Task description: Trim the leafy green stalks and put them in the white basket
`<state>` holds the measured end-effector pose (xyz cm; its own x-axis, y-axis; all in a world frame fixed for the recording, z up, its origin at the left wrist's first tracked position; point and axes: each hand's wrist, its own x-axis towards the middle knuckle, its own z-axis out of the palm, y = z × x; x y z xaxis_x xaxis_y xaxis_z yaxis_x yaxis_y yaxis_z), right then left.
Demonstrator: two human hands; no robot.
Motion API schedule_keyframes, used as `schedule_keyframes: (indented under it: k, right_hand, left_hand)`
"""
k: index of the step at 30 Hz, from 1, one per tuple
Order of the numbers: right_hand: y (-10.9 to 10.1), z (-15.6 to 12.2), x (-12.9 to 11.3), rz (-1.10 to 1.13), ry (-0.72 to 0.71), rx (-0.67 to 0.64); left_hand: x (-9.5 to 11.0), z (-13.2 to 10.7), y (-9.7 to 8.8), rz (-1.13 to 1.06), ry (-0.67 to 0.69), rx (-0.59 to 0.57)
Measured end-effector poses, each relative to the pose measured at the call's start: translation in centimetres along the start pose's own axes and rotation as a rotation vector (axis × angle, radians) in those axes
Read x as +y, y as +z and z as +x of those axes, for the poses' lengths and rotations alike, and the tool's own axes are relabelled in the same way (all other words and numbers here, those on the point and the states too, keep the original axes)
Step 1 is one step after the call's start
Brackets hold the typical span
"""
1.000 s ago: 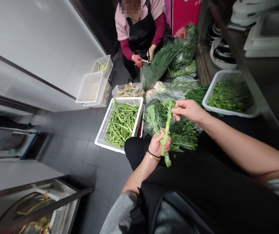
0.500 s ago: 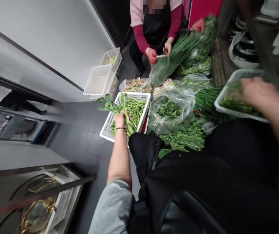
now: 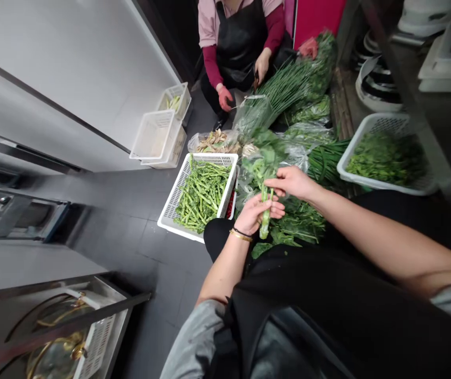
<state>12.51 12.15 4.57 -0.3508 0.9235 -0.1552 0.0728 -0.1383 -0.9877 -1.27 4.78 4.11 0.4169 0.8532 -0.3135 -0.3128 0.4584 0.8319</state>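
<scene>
Over my lap, my left hand (image 3: 256, 211) has its fingers around the thick pale-green stem of a leafy green vegetable stalk (image 3: 264, 230). My right hand (image 3: 290, 182) pinches the same stalk higher up, beside its leaves, which point away from me. To the left of my hands stands a white perforated basket (image 3: 169, 211) holding many cut green stems (image 3: 203, 192). Leafy greens (image 3: 302, 221) lie loose below and behind my hands, partly covered by them. At the right, another white basket (image 3: 346, 171) contains small leafy greens (image 3: 385, 158).
Across from me a co-worker (image 3: 241, 42) with a pink glove sits by a bagged bundle of long thin greens (image 3: 288, 87). White crates (image 3: 156, 137) stand against the wall. A metal rack (image 3: 130, 300) is at the lower left, shelving (image 3: 426, 121) at the right.
My left hand has come away from the basket of stems to my lap, with the stalk. My right hand has left the right basket and now grips that stalk. The co-worker's hands have moved apart.
</scene>
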Motion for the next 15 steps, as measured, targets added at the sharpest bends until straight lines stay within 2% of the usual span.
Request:
schedule_keyframes:
  k: [2, 4, 6, 8, 10, 12, 15]
  right_hand:
    - [-0.1, -0.6, 0.5, 0.159, 0.036, 0.087]
    - [0.5, -2.3, 0.9, 0.187, 0.007, 0.154]
    - [1.2, -4.3, 0.9, 0.048, -0.102, 0.150]
    - [1.3, -5.4, 0.7, -0.110, -0.190, 0.111]
    - [0.9, -5.0, 0.3, -0.173, -0.186, 0.133]
    - [0.2, -3.4, 0.0, -0.206, -0.102, 0.164]
    - [0.0, -1.2, 0.2, -0.159, 0.013, 0.099]
  left_hand:
    - [-0.2, -0.3, -0.3, -0.042, 0.111, 0.092]
    - [-0.4, -0.3, -0.8, -0.082, 0.201, 0.240]
    - [-0.8, -0.1, -1.0, -0.094, 0.247, 0.365]
    - [-1.5, 0.2, -1.0, -0.021, 0.243, 0.412]
    - [-2.2, 0.3, -0.7, 0.099, 0.262, 0.437]
    - [-2.9, 0.2, -0.3, 0.192, 0.309, 0.476]
    - [-3.2, -0.2, 0.4, 0.146, 0.294, 0.491]
